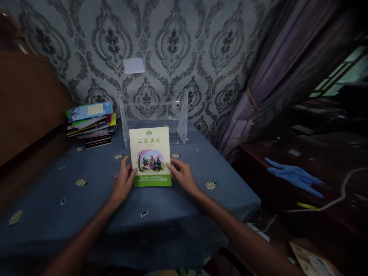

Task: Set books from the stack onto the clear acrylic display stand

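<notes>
A grip is held by the left hand (pixel 124 180) and the right hand (pixel 182 174) on the lower side edges of a book (pixel 150 157), over the table (pixel 97 203). Beyond the grip, a clear rack (pixel 183 128) is placed; farther left, a pile of books (pixel 91 120) is stacked; well to the right, a blue glove (pixel 294 175) is laid.

The book cover (pixel 150 157) reads "三国演义" near its top.
</notes>
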The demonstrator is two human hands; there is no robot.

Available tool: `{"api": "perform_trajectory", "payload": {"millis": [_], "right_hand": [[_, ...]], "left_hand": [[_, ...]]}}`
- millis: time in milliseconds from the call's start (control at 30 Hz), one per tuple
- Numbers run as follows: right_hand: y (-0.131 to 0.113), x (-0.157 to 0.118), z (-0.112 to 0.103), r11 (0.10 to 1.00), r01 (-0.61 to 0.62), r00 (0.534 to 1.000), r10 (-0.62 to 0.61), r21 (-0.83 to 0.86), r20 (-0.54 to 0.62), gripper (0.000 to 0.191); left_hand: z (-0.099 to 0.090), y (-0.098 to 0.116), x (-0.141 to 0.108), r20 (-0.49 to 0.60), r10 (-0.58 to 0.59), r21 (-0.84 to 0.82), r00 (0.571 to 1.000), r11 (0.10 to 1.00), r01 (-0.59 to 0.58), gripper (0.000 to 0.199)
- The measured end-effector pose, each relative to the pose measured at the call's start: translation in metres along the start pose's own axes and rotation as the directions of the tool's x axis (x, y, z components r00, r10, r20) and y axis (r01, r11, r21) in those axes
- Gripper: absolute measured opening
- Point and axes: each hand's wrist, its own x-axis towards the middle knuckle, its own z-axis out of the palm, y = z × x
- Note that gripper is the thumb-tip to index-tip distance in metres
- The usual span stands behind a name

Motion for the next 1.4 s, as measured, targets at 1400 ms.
{"api": "perform_trajectory", "payload": {"millis": [1400], "right_hand": [[0.084, 0.08, -0.037, 0.856, 0.14, 0.988, -0.157, -0.497, 0.009, 0.033]], "left_hand": [[0.069, -0.062, 0.124, 0.445, 0.32, 0.462, 0.836, 0.718, -0.521, 0.039]]}}
